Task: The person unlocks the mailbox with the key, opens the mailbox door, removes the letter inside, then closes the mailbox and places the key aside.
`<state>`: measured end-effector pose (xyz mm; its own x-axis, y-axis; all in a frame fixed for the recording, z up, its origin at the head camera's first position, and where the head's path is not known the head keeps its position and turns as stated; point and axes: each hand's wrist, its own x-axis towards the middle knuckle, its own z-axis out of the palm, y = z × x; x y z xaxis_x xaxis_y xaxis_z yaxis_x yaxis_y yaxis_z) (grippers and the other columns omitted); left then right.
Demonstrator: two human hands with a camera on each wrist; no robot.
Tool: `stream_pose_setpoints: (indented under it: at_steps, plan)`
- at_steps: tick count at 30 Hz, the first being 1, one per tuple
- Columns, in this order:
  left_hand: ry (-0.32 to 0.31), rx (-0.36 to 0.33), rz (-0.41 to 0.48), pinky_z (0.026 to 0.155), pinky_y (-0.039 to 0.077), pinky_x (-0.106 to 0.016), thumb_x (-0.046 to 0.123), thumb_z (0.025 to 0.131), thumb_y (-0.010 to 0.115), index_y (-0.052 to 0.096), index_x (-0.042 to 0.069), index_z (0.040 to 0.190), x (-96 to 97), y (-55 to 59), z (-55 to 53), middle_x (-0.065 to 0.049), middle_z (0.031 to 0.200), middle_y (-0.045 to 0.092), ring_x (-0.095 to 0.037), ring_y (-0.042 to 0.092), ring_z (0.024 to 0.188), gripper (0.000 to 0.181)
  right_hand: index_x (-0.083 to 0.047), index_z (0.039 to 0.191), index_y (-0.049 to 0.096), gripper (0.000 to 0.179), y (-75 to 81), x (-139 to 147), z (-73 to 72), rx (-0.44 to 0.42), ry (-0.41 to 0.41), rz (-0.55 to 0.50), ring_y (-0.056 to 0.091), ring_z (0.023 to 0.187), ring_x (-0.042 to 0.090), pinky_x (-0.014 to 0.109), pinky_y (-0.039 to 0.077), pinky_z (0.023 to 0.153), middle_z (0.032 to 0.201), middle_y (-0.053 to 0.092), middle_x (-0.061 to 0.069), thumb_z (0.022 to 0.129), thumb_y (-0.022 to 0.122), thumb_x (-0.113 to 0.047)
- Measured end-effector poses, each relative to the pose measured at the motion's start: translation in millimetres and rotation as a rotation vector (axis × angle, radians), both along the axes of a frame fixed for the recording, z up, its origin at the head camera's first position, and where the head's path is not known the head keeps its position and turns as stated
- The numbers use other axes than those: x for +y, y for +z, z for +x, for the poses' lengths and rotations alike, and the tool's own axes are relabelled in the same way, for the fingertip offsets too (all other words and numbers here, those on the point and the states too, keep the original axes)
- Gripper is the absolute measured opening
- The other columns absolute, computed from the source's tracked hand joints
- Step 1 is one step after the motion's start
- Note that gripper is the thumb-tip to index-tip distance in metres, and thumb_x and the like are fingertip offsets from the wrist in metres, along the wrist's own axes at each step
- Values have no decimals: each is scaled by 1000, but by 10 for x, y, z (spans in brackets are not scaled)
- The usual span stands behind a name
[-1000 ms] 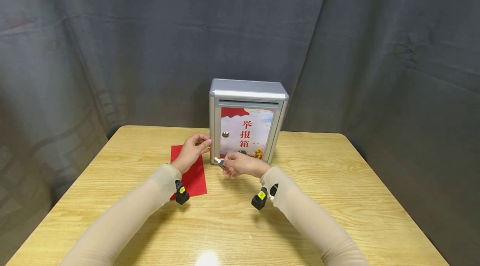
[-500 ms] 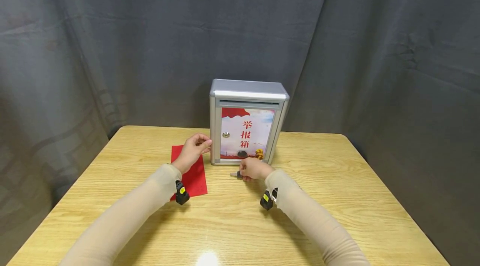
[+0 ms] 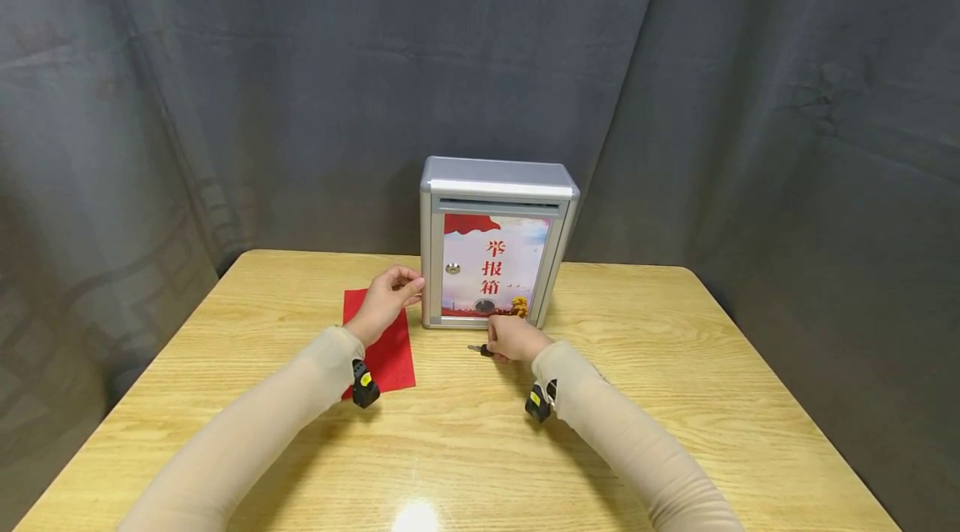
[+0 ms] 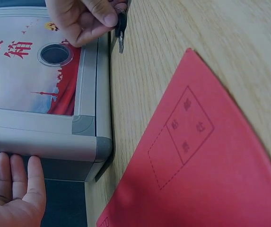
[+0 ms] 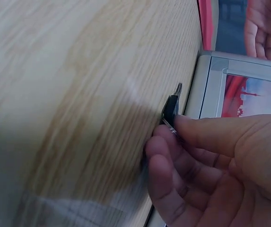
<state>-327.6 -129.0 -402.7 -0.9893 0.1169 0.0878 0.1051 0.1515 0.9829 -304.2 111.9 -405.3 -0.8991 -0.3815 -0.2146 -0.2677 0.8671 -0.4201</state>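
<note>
A silver metal box (image 3: pixel 498 173) with red lettering, a slot near its top and a round lock (image 3: pixel 452 268) stands upright, its door shut. My left hand (image 3: pixel 388 298) rests its fairly straight fingertips against the box's left side. In front of the box, low over the table, my right hand (image 3: pixel 517 338) pinches a black-headed key (image 5: pixel 171 106) between thumb and fingers. The key's metal blade points left, and a small ring shows by the thumb. Beneath the left wrist lies a red envelope (image 4: pixel 196 189) with printed outlines, partly covered by the hand in the head view.
The wooden table (image 3: pixel 675 390) extends in front of the box and to both sides. A dark grey curtain (image 3: pixel 337 98) hangs behind it. Black wrist cameras sit under both sleeves.
My right hand has carried the key from the box's lower left corner rightward and down to the table in front of the box. My left hand has stayed in place.
</note>
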Motion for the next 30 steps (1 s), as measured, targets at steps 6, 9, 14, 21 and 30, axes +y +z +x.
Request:
stream_pose_setpoints:
  at_steps: [6, 9, 14, 21, 30]
  plan:
    - [-4, 17, 6, 98, 51, -42, 19, 96, 60, 53, 1, 118, 0, -5, -7, -13, 112, 55, -25, 56, 105, 29, -8, 76, 54, 19, 2, 9, 18, -4, -19, 11, 52, 51, 10, 21, 40, 47, 63, 60, 2, 95, 59, -8]
    - [-1, 15, 12, 98, 51, -41, 18, 96, 60, 53, 1, 118, 1, -5, -10, -13, 111, 55, -26, 56, 105, 29, -8, 79, 54, 18, 18, 21, 35, -3, -42, 14, 51, 53, 11, 21, 40, 48, 65, 58, 2, 95, 60, -12]
    - [-32, 40, -31, 99, 50, -43, 21, 97, 58, 52, 1, 119, -63, -16, -14, -16, 116, 55, -29, 55, 109, 31, -7, 85, 51, 20, 96, 134, 109, 43, -67, 36, 49, 62, 14, 25, 39, 55, 72, 53, 3, 94, 63, -20]
    - [5, 276, -567, 94, 51, -47, 32, 103, 47, 55, 4, 120, -314, 219, 42, -15, 115, 61, -31, 59, 105, 34, -7, 86, 51, 23, 476, 629, 234, 53, -68, 44, 49, 67, 16, 28, 40, 58, 75, 52, 4, 95, 60, -26]
    - [140, 483, -1086, 112, 30, -57, 47, 95, 51, 35, 7, 147, -477, 612, 125, -23, 139, 47, -42, 45, 127, 68, 8, 127, 48, 59, 828, 1197, 242, 398, -222, 163, 57, 110, 44, 57, 47, 92, 123, 57, 28, 93, 62, -39]
